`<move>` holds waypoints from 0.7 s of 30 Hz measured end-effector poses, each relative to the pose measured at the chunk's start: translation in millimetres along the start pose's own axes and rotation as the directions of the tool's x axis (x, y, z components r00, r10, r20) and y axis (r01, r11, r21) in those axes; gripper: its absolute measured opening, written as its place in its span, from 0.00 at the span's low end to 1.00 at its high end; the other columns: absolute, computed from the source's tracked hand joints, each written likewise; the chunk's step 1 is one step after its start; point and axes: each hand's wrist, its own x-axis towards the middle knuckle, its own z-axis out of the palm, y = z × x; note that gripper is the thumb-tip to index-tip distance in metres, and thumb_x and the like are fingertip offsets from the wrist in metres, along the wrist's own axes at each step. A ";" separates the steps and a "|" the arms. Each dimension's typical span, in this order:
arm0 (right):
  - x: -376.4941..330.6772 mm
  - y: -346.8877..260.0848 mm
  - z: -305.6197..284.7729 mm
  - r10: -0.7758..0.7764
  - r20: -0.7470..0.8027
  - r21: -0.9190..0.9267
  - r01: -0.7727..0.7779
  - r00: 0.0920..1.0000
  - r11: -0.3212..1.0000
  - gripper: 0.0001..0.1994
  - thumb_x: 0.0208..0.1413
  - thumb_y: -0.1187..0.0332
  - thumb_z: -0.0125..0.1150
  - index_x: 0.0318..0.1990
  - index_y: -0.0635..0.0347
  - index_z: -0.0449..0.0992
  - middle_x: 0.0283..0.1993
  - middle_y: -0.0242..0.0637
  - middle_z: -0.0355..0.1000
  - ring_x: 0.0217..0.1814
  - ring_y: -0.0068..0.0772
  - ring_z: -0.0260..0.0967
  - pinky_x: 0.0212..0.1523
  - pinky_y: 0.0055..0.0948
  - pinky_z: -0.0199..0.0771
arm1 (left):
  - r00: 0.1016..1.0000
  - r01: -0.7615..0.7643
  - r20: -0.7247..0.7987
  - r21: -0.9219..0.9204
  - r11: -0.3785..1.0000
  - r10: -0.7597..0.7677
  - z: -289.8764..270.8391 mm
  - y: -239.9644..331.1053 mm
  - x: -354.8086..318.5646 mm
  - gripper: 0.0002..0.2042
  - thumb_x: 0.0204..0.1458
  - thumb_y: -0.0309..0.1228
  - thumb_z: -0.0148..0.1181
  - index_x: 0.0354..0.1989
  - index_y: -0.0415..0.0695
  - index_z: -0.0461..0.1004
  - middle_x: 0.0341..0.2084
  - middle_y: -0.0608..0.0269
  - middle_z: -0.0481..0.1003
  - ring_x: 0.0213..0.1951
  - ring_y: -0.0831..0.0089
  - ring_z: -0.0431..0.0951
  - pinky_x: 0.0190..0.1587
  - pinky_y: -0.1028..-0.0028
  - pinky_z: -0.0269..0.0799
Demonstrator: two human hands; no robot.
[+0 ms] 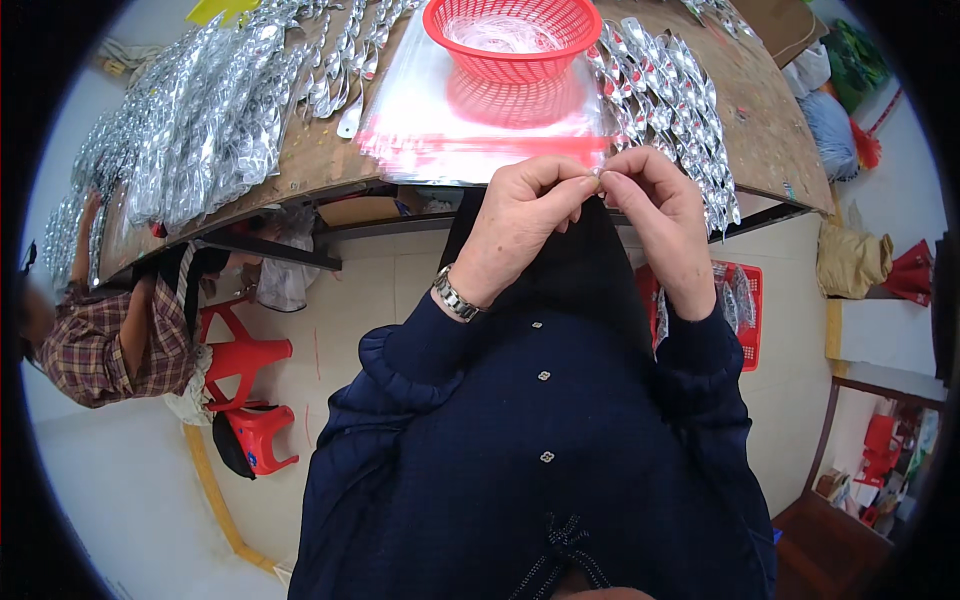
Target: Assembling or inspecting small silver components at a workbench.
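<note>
Just past the near edge of the table, my left hand (525,222) and my right hand (663,222) meet at their fingertips. Thumb and forefinger of each are pinched together on something tiny and pale, too small and covered to name. A metal watch is on my left wrist. Directly beyond my fingers lies a stack of clear plastic bags (410,110) with a red band along the near side. On the stack stands a red plastic basket (515,68) holding clear thin strands (500,34). Beside my right hand, rows of silver spoons (655,85) overlap down to the table edge.
A large heap of plastic-wrapped spoons (215,110) covers the left of the wooden table (765,125), with loose spoons (350,115) beside it. Another person in a plaid shirt (120,340) sits at left near red stools (265,440). A red crate (750,310) with wrapped items stands below right.
</note>
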 end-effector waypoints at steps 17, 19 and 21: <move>1.0 0.7 -2.0 0.071 0.058 0.019 -0.073 0.996 0.997 0.04 0.59 0.72 0.54 0.36 0.63 0.72 0.32 0.26 0.68 0.35 0.14 0.64 0.38 0.16 0.65 | 1.000 -0.013 -0.006 -0.041 0.999 0.012 1.4 0.5 0.1 0.06 0.57 0.29 0.57 0.37 0.39 0.76 0.23 0.71 0.72 0.26 0.86 0.69 0.30 0.85 0.64; 1.2 1.5 -1.8 0.077 0.059 0.013 -0.078 0.995 0.997 0.04 0.59 0.72 0.54 0.36 0.63 0.71 0.32 0.26 0.68 0.34 0.14 0.64 0.38 0.16 0.65 | 1.000 -0.020 -0.003 -0.045 0.999 0.020 0.7 -1.0 0.7 0.06 0.57 0.29 0.57 0.37 0.39 0.76 0.23 0.71 0.72 0.26 0.86 0.69 0.29 0.85 0.64; 1.1 1.6 -1.6 0.083 0.059 0.006 -0.083 0.995 0.997 0.04 0.59 0.72 0.54 0.36 0.62 0.71 0.32 0.26 0.68 0.34 0.14 0.64 0.38 0.16 0.65 | 1.000 -0.027 0.001 -0.049 0.998 0.027 0.5 -2.1 0.8 0.06 0.57 0.29 0.57 0.37 0.39 0.76 0.23 0.71 0.72 0.26 0.86 0.69 0.29 0.85 0.64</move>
